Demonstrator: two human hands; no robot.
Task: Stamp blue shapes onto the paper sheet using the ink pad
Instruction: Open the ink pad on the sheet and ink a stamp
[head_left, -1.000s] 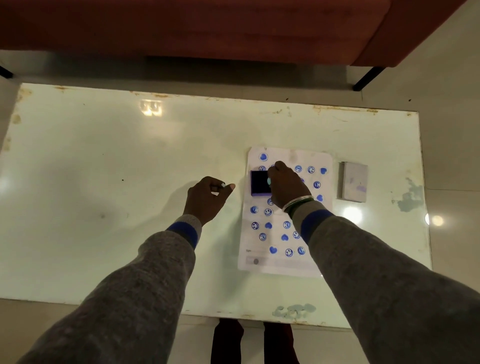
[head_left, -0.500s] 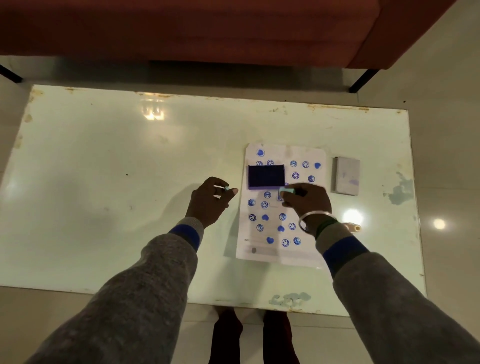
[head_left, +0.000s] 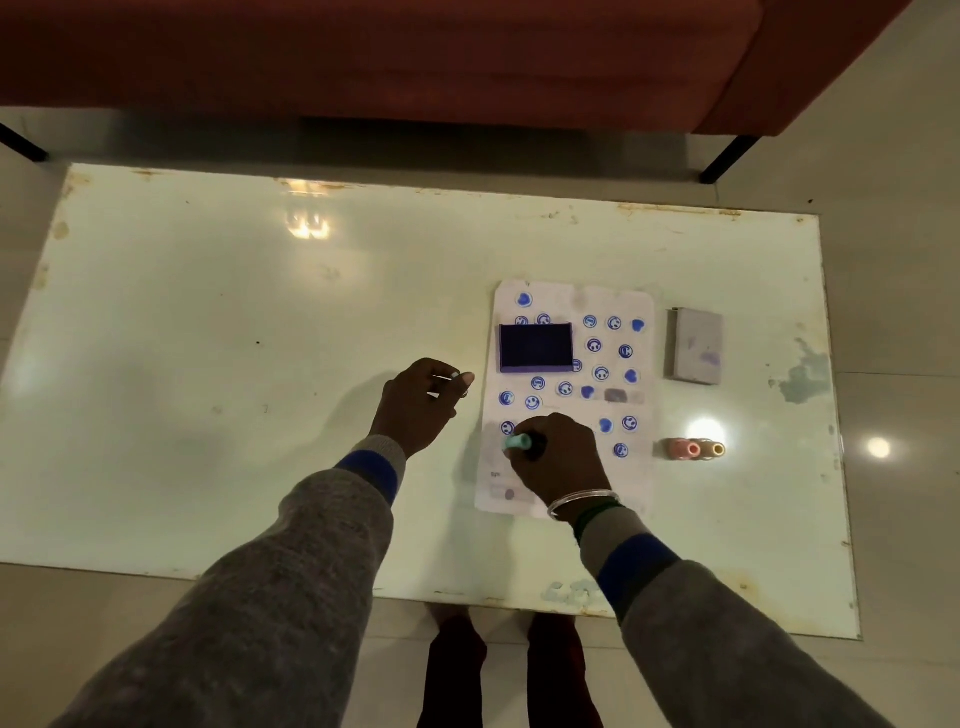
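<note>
A white paper sheet (head_left: 636, 473) lies on the table, covered with several blue hearts and smiley stamps. The open dark blue ink pad (head_left: 536, 347) sits on the sheet's upper left part. My right hand (head_left: 563, 460) is closed around a small teal stamp (head_left: 518, 442) and holds it over the sheet's lower left area; whether its face touches the paper is hidden. My left hand (head_left: 421, 402) rests on the table just left of the sheet, fingers loosely curled, holding nothing that I can make out.
The ink pad's grey lid (head_left: 696, 352) lies right of the sheet. Two more stamps, pink and orange (head_left: 695, 449), lie on their sides below it. The pale glossy table (head_left: 208, 364) has chipped edges; a red sofa (head_left: 415, 52) stands beyond it.
My right hand left the ink pad with the teal stamp and moved down to the sheet's lower left area. My left hand stayed beside the sheet.
</note>
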